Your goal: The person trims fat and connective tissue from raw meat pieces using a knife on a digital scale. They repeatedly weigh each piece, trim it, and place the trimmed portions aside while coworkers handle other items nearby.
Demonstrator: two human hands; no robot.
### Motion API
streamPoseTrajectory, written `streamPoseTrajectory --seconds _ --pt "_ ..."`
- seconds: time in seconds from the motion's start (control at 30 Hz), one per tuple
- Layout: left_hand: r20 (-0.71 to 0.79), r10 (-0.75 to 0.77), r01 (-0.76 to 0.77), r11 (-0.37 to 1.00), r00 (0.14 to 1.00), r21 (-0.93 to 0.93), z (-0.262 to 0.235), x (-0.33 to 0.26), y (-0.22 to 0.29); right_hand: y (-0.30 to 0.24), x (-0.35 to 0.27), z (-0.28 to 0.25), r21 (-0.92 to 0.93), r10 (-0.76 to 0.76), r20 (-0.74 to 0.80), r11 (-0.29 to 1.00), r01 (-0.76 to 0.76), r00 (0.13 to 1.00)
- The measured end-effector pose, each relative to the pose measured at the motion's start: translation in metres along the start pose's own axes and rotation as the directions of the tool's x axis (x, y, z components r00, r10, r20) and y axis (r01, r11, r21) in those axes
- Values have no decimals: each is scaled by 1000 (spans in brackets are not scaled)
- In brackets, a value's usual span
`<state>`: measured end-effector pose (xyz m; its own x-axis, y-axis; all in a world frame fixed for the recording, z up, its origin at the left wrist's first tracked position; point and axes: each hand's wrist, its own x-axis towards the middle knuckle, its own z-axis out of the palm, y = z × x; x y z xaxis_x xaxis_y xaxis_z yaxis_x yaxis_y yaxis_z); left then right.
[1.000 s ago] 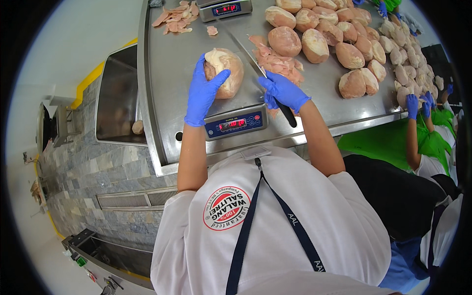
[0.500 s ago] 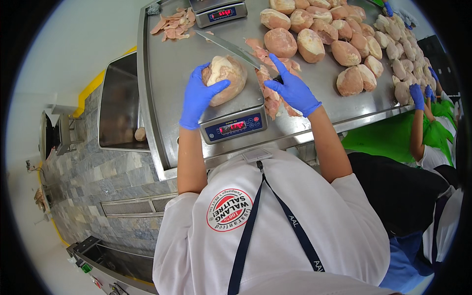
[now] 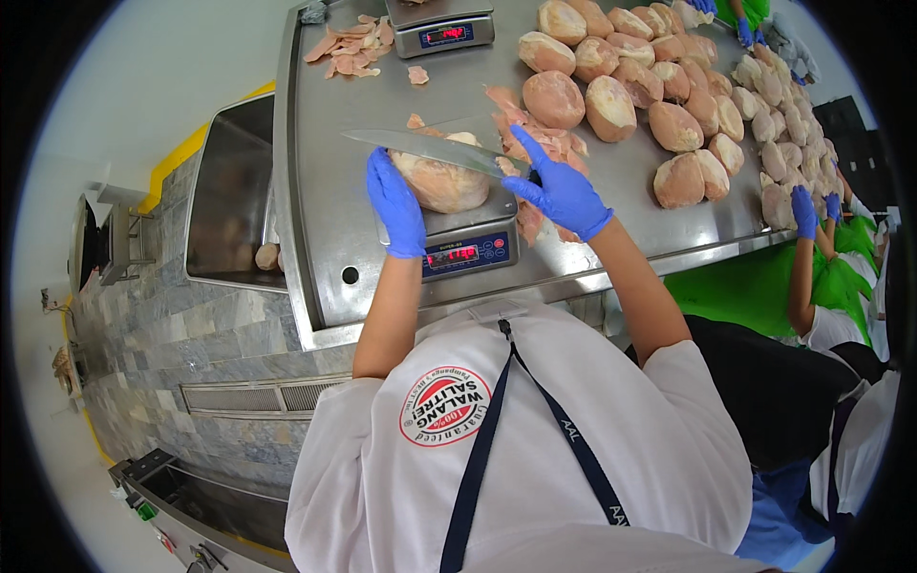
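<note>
A rounded lump of raw meat (image 3: 441,187) with pale fat rests on a small digital scale (image 3: 492,254). My left hand (image 3: 396,205), in a blue glove, cups its left side with the fingers held together. My right hand (image 3: 564,196), gloved likewise, grips a long knife (image 3: 420,145) by its dark handle, mostly hidden in the palm; the index finger stretches out. The blade lies across the top of the lump, pointing left; whether it touches cannot be made out. Meat trimmings (image 3: 549,143) lie beside the scale, close to my right hand.
A second scale (image 3: 441,36) stands farther back, with more trimmings (image 3: 349,48) to its left. Several meat lumps (image 3: 611,108) crowd the back right of the steel table (image 3: 334,239). A metal tub (image 3: 229,191) stands left. Co-workers' gloved hands (image 3: 804,212) are at the right.
The knife has swung down from behind the lump to lie across its top. My left hand has shifted from a spread thumb-and-finger grip to the lump's left side.
</note>
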<state>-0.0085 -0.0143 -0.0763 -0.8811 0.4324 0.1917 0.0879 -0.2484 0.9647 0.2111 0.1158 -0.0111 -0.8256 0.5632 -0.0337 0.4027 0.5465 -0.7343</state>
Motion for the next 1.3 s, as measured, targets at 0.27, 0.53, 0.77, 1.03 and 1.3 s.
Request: streamPoseTrajectory --seconds 0.27,0.53,0.77,1.03,1.3 --pt "486 -276 388 910 829 -147 6 66 -19 -14 9 -5 -80 -192 52 977 196 980" --pt "613 -401 625 755 681 -200 25 71 -12 -6 -18 -10 -111 -163 71 979 170 984" --pt "596 -473 679 714 649 -172 21 59 12 -13 -15 -8 -242 -42 194 966 89 980" --pt "589 -353 546 817 727 -184 20 54 3 -8 0 17 -343 -162 135 918 200 977" --pt "566 -243 397 903 787 -165 21 59 -18 -31 11 31 -259 13 128 966 21 992"
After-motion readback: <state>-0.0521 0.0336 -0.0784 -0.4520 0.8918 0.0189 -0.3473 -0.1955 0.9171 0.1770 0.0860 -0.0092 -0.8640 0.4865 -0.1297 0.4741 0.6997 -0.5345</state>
